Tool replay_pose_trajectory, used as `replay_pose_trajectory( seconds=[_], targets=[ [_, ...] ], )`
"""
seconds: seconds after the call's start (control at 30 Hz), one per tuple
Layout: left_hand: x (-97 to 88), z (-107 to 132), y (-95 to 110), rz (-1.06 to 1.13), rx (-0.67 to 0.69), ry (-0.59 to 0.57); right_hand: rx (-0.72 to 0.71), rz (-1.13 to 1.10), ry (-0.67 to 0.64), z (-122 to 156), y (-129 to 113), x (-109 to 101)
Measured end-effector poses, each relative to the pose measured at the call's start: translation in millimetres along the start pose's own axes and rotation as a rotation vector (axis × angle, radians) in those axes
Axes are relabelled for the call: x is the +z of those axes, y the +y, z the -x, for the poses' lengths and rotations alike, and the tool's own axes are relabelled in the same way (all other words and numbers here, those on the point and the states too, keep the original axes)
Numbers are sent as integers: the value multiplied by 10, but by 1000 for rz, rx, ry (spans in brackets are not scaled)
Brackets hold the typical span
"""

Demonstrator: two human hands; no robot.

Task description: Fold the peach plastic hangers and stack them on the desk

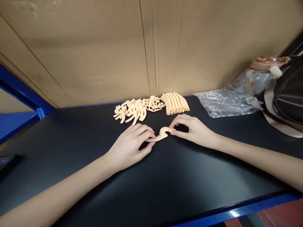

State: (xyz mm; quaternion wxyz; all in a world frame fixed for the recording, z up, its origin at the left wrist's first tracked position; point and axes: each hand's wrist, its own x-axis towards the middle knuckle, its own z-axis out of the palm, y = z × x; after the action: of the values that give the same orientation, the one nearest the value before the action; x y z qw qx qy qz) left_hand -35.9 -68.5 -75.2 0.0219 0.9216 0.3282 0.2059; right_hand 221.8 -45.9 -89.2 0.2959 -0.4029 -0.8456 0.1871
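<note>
Between my two hands, just above or on the black tabletop, are curved cream-coloured pieces (163, 135) that look like wood or plastic. My left hand (132, 143) is closed on the straighter left end, thumb below and fingers above. The hooked right end is pinched by the thumb and fingertips of my right hand (189, 127). Behind them lies a loose heap of curved cream pieces (132, 108), with more hooked pieces (155, 103) beside it. To the right of these, similar curved strips (175, 102) stand side by side in a neat row.
The black tabletop (146, 189) has a blue metal frame (236, 212). Cardboard (94, 53) stands along the back. At right are a crumpled clear plastic bag (228, 101), a strapped water bottle (257, 77) and a dark bag (290, 91). A dark flat object (8, 162) lies at far left.
</note>
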Motion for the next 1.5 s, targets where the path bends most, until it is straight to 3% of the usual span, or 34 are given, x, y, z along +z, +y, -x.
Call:
replay_pose_trajectory(
  seconds=[0.5,0.73,1.0,1.2,1.3,1.4,1.5],
  targets=[
    [-8,-11,19,16,11,-54,-58,72,-11,14,1,2],
    [16,4,-53,-35,-53,-2,6,-3,18,9,-24,-19],
    [39,12,-74,-75,-73,-56,126,-135,126,-12,42,-21],
    [49,23,-81,-79,-59,-47,15,78,75,-163,-27,-246],
    [68,28,-101,-83,-37,-31,-106,374,35,-327,-45,-345],
    [68,27,-103,-87,-45,-39,-230,715,38,-534,-18,-331],
    [59,27,-96,-90,-41,-38,-290,845,28,-741,28,-214]
  ],
)
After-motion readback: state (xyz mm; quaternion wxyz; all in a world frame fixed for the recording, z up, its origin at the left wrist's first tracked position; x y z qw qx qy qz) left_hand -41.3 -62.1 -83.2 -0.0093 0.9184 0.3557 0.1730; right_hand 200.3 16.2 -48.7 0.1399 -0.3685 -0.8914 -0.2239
